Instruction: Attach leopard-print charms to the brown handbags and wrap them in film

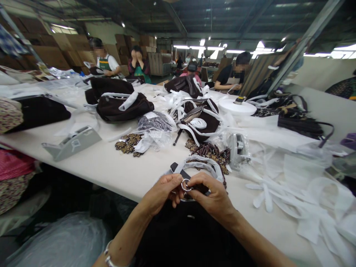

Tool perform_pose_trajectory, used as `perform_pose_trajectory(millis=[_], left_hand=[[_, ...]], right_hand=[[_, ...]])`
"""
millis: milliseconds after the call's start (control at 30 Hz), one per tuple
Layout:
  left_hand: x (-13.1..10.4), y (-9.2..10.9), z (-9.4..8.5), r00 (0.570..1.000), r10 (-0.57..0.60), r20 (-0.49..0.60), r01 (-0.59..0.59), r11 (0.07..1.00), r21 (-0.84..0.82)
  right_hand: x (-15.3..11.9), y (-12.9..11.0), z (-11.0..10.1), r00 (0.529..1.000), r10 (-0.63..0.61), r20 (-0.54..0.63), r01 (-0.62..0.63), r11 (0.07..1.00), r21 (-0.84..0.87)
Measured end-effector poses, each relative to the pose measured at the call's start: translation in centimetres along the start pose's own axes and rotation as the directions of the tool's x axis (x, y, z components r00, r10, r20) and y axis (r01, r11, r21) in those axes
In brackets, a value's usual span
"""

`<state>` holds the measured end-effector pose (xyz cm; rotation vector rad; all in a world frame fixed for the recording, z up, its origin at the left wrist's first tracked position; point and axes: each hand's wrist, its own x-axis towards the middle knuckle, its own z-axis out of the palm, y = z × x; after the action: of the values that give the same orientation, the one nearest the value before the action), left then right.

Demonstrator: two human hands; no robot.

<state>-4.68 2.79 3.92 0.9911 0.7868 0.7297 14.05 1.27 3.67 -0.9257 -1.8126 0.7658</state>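
I see the left hand (166,188) and right hand (213,191) both pinching a shiny ring (182,185). The loop (213,163) beyond is already wrapped in white; work at the ring looks unfinished.

A shiny silver-coloured ring (185,185) is standing roughly upright, its round opening showing, above the desk (150,167) close to the near edge. Just beyond it, a flat dark strap (180,170) is slanting, its lower end being hidden.
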Motion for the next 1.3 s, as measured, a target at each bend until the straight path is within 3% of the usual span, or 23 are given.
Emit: perform_pose_trajectory(millis=[100, 200, 300, 367, 533, 700, 833, 1033, 1300], left_hand=[[0.0, -0.1, -0.1, 0.996, 0.070, -0.059, -0.067, 0.996, 0.061], [-0.2, 0.0, -0.1, 0.981, 0.177, -0.074, -0.168, 0.979, 0.115], [-0.5, 0.3, 0.1, 0.969, 0.242, -0.041, -0.230, 0.954, 0.193], [-0.6, 0.7, 0.3, 0.961, 0.273, -0.049, -0.249, 0.927, 0.281], [-0.7, 1.6, 0.7, 0.937, 0.325, -0.125, -0.231, 0.849, 0.476], [-1.0, 2.4, 1.0, 0.941, 0.290, -0.176, -0.161, 0.838, 0.521], [-1.0, 2.3, 0.8, 0.954, 0.189, -0.231, -0.087, 0.916, 0.391], [-0.8, 1.7, 0.4, 0.952, 0.115, -0.284, -0.049, 0.972, 0.230], [-0.9, 2.0, 0.6, 0.950, 0.113, -0.290, -0.064, 0.983, 0.172]], right_hand=[[-0.1, -0.2, -0.1, 0.988, 0.157, -0.006, -0.157, 0.987, 0.042], [-0.1, 0.0, -0.2, 0.938, 0.345, 0.016, -0.343, 0.926, 0.158], [-0.1, 0.3, -0.1, 0.874, 0.480, 0.082, -0.475, 0.804, 0.357], [-0.1, 0.3, 0.0, 0.832, 0.532, 0.160, -0.529, 0.673, 0.516], [0.1, 0.0, 0.5, 0.761, 0.516, 0.393, -0.591, 0.301, 0.749], [0.0, -0.1, 1.5, 0.738, 0.434, 0.517, -0.619, 0.127, 0.775], [-0.1, 0.2, 2.2, 0.749, 0.442, 0.493, -0.606, 0.156, 0.780], [-0.6, 0.5, 2.3, 0.779, 0.515, 0.359, -0.564, 0.322, 0.761], [-0.6, -0.1, 1.8, 0.769, 0.512, 0.383, -0.589, 0.333, 0.737]])
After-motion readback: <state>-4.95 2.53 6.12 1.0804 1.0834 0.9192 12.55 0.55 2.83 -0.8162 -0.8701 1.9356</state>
